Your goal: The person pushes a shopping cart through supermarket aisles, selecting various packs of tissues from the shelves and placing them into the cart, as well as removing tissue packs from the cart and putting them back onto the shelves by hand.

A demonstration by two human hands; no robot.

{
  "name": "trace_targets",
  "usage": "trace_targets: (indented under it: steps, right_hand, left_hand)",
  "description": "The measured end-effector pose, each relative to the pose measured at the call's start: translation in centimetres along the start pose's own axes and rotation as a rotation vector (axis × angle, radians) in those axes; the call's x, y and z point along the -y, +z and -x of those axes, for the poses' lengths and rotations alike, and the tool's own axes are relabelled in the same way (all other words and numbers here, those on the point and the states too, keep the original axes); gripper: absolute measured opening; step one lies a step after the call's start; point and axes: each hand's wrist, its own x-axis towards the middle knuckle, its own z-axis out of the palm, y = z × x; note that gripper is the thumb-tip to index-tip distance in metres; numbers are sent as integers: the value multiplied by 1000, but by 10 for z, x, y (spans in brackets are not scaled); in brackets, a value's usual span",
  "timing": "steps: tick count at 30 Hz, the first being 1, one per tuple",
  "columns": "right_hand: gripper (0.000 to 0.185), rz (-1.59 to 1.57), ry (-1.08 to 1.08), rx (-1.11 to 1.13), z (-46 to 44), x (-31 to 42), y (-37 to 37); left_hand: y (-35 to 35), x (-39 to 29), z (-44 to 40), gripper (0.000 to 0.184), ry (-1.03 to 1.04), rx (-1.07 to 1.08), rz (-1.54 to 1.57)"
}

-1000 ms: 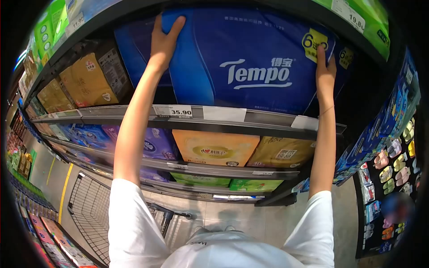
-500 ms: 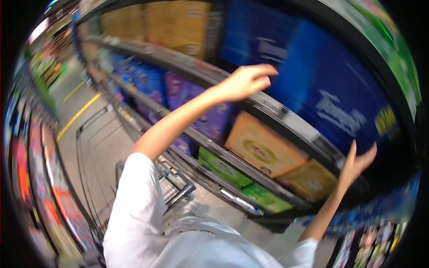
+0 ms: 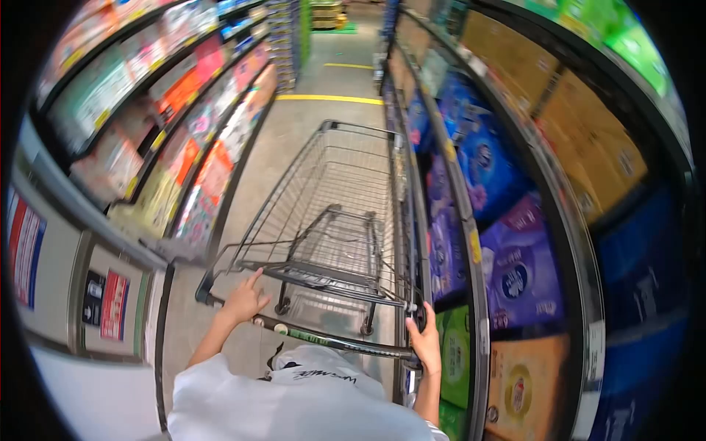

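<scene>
A wire shopping cart (image 3: 331,184) stands in front of me in the aisle, its basket holding nothing that I can see. My left hand (image 3: 245,298) is at the left part of the cart's dark handlebar (image 3: 316,338), fingers apart and not wrapped round it. At the right end of the handlebar, beside the cart's corner, is my right hand (image 3: 426,339), with thumb and fingers spread. Whether its palm touches the bar cannot be made out.
Shelves on the right hold blue packs (image 3: 482,158), purple packs (image 3: 518,272) and an orange pack (image 3: 523,386), close beside the cart. Shelves of colourful packages (image 3: 176,95) line the left. A yellow floor line (image 3: 331,98) crosses the aisle ahead.
Both hands have left the large blue Tempo pack, which stayed on the shelf, and are now down at the cart. The view has turned left from the shelf to look along the aisle.
</scene>
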Motion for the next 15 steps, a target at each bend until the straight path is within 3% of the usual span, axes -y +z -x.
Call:
trace_targets:
  steps: [1,3,5,7,9,10,15]
  right_hand:
    - [47,-58,63,9,-8,-9,1]
    - [44,-365,263,6,-13,-11,1]
    - [43,-361,243,52,-16,-26,0]
    - [44,-360,185,70,-16,-32,-2]
    - [44,-456,180,58,-16,-38,-3]
    - [46,-426,182,73,-15,-38,-6]
    - [51,-357,127,138,-14,-43,-18]
  left_hand:
    - [-9,-18,8,37,-222,118,162]
    - [-9,-32,9,45,-373,-1,119]
    - [-10,-39,9,46,-482,162,80]
    - [-2,-47,15,49,-537,159,70]
    - [6,-53,30,51,-478,-37,-117]
    - [3,-60,34,50,-463,-115,-12]
    - [19,-68,63,42,-374,-317,-124]
